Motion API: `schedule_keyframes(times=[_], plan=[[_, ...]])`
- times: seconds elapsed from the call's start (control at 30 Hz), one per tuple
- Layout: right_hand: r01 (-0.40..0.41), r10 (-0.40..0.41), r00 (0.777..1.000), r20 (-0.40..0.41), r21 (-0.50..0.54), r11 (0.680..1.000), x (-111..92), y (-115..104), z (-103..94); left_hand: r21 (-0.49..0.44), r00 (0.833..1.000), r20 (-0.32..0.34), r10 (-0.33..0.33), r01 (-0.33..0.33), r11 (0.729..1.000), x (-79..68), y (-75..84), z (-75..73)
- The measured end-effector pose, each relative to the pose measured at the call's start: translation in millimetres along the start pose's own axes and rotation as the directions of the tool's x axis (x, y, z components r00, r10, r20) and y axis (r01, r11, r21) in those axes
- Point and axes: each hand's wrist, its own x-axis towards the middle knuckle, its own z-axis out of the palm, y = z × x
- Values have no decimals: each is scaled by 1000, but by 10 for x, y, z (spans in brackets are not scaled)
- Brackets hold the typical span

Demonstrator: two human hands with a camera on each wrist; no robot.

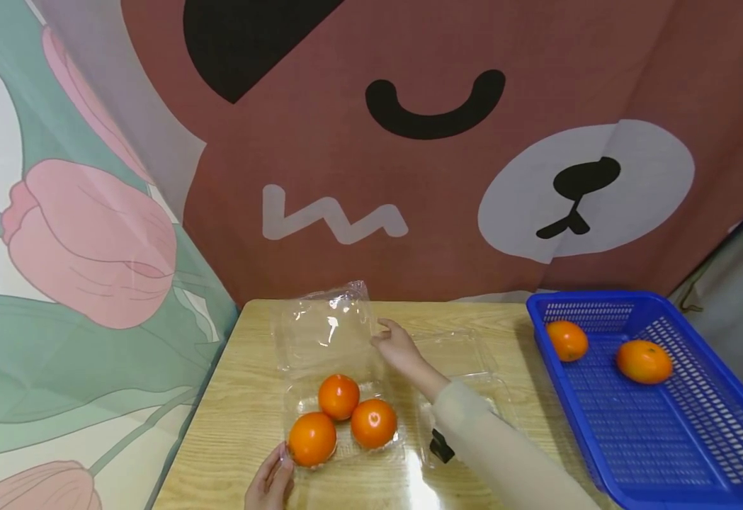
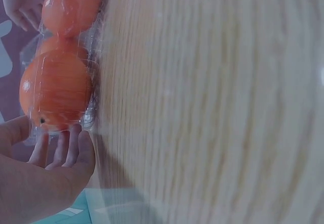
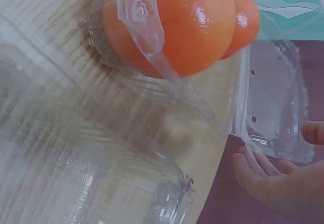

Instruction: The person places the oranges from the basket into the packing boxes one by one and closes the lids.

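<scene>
Three glossy oranges (image 1: pixel 313 439) sit in the base of a clear plastic clamshell box (image 1: pixel 352 453). At the near left corner of the box, my left hand (image 1: pixel 270 482) grips the rim, thumb above and fingers below, right beside one orange (image 2: pixel 56 88). The clear lid (image 1: pixel 326 329) stands raised at the back of the base. My right hand (image 1: pixel 403 348) holds the right edge of this lid; in the right wrist view the lid's corner (image 3: pixel 273 133) lies between thumb and fingers.
A second clear clamshell box (image 1: pixel 454 354) lies open to the right, partly hidden by my right forearm. The blue plastic basket (image 1: pixel 639 432) at the right holds two more oranges (image 1: pixel 644 362). A printed curtain (image 1: pixel 447 212) hangs behind the wooden table (image 1: pixel 218 432).
</scene>
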Motion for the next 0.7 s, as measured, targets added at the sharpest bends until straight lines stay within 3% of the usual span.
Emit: schedule_keyframes(times=[0.33, 0.7], plan=[[93, -93, 995, 32, 8, 996, -144, 0, -110, -2, 1000, 2, 15, -15, 1000, -8, 10, -4], [266, -262, 963, -62, 70, 961, -391, -47, -277, -11, 1000, -17, 3, -3, 1000, -14, 16, 11]])
